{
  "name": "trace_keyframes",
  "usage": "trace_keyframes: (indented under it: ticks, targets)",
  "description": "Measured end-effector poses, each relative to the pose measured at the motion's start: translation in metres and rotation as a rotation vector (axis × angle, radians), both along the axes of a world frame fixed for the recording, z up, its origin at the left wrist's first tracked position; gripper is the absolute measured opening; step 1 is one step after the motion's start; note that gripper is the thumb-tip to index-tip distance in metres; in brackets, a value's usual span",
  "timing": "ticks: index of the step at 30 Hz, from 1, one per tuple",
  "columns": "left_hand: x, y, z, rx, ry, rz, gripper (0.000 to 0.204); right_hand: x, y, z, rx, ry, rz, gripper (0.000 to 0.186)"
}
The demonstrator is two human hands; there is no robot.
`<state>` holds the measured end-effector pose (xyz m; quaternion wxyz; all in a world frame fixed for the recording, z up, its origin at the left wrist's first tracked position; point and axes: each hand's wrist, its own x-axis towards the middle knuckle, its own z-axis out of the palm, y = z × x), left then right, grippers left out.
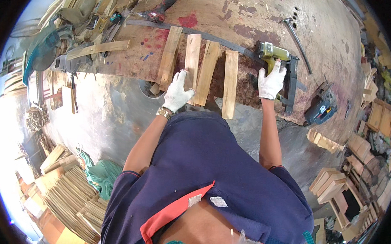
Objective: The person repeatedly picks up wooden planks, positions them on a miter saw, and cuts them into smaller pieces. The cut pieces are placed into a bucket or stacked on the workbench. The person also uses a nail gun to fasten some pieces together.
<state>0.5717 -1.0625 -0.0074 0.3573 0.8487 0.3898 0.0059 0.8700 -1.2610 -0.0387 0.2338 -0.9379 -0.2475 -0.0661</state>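
Note:
Four wooden slats lie side by side across the near edge of the workbench, their lower ends sticking out past it. My left hand (178, 93), in a white knit glove, holds the lower end of the second wooden slat (192, 51) from the left, with thumb and fingers at its sides. Left of that is another slat (169, 54); to the right are a third slat (207, 72) and a fourth slat (230, 82). My right hand (272, 83), gloved too, grips the handle of a green-and-black nail gun (275, 51) resting on the bench.
A long metal straightedge (228, 43) runs behind the slats. Farther back lies a red-and-black cordless tool (159, 12). A dark bar (299, 48) and a blue-black power tool (322, 106) lie at right. A teal saw (42, 50) stands at left; stacked wood strips (74, 199) sit below.

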Motion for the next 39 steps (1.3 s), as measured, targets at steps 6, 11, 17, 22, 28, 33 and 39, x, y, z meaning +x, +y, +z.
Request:
trace_keyframes:
  ticks: [6, 11, 17, 22, 28, 33, 39]
  targets:
    - [0.030, -0.038, 0.014, 0.037, 0.291, -0.130, 0.083, -0.056, -0.006, 0.002, 0.143, 0.080, 0.227, 0.063]
    - [0.040, -0.021, -0.003, 0.175, 0.116, -0.037, 0.084, -0.107, -0.015, -0.038, 0.042, 0.548, 0.131, 0.073]
    - [0.055, -0.014, -0.046, -0.082, 0.153, 0.069, 0.060, -0.143, -0.010, -0.049, 0.039, 0.456, 0.065, 0.057]
    - [0.075, -0.030, -0.068, -0.148, 0.142, 0.010, 0.058, -0.141, 0.026, -0.052, -0.012, 0.512, 0.037, 0.043]
    - [0.078, -0.007, -0.054, -0.223, 0.097, -0.056, 0.056, -0.122, 0.031, -0.046, 0.044, 0.618, 0.060, 0.051]
    - [0.028, 0.005, -0.024, -0.394, 0.019, -0.084, 0.051, -0.150, 0.068, 0.001, 0.368, 0.107, 0.217, 0.054]
    - [-0.114, 0.023, -0.018, -0.485, -0.043, 0.008, 0.048, -0.217, 0.209, 0.003, 0.119, 0.281, 0.397, 0.082]
